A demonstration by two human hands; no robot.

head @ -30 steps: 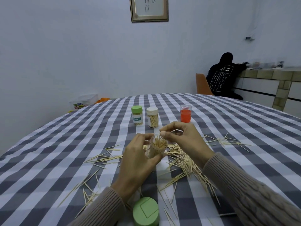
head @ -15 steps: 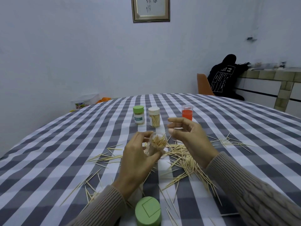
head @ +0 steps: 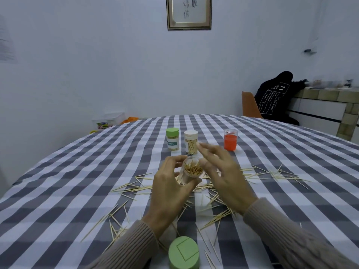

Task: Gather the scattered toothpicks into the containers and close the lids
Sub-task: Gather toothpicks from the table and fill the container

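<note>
Two hands are raised over the checked table [head: 77, 181], and the open jar [head: 191, 171] between them serves as the landmark here. The left hand [head: 171, 193] grips that jar from its near-left side, fingers and thumb curled round the clear wall, the mouth tilted up and towards the camera. It is partly filled with toothpicks standing on end, tips showing at the rim. No lid is on it.

The right hand [head: 223, 175] hovers just right of the jar's mouth, touching neither jar nor table. Its fingers are spread and nearly straight and somewhat blurred; it appears to hold nothing.

The loose toothpicks [head: 217, 216] lie flat on the cloth below and to the near-right of the jar, directly under the right hand. Most have their long axes running roughly from near-left to far-right. Thinner scatters lie to the left of the jar and to its far right.

Judgement: the right hand is the nearer one to the main heap, and the next pick-up calls for a drop straight down, with the pinch set across the sticks' long axis.

A green lid [head: 183, 253] rests on the cloth nearer than the jar, near the left wrist. Beyond the jar stand a green-capped jar [head: 172, 139], a white-capped jar [head: 191, 142] and a red cup [head: 230, 139].
</note>
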